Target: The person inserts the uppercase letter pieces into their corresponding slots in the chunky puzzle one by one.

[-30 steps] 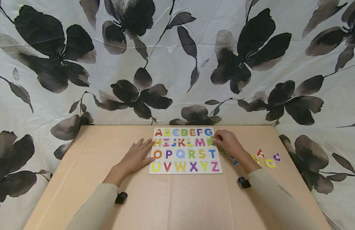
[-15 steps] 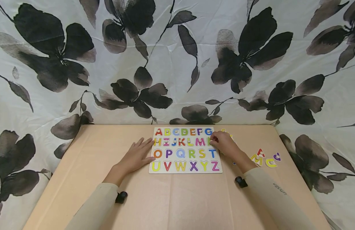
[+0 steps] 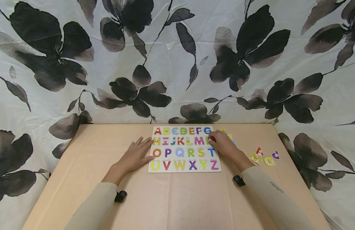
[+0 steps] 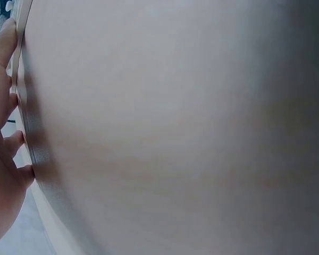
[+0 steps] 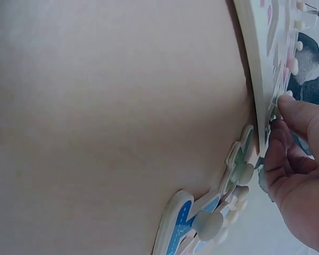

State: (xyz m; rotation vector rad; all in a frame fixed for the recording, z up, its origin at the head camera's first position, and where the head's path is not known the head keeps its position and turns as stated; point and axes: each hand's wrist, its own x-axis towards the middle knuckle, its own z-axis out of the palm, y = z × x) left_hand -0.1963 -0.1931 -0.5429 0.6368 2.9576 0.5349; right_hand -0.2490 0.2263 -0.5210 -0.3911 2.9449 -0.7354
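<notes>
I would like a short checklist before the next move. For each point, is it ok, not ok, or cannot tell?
1. The board lies flat on the table: ok.
2. The left hand touches the board's left edge: ok.
3. The right hand is free: not ok, its fingertips are at a green letter.
4. That green letter is fully seated: cannot tell, partly hidden.
5. The yellow M is in sight, off the board: ok.

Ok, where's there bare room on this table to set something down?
A wide bare patch of table lies before the letter board, between the sleeves; another runs from the left hand to the table's left edge. It's crowded right of the board, around the right hand and loose letters.
</notes>
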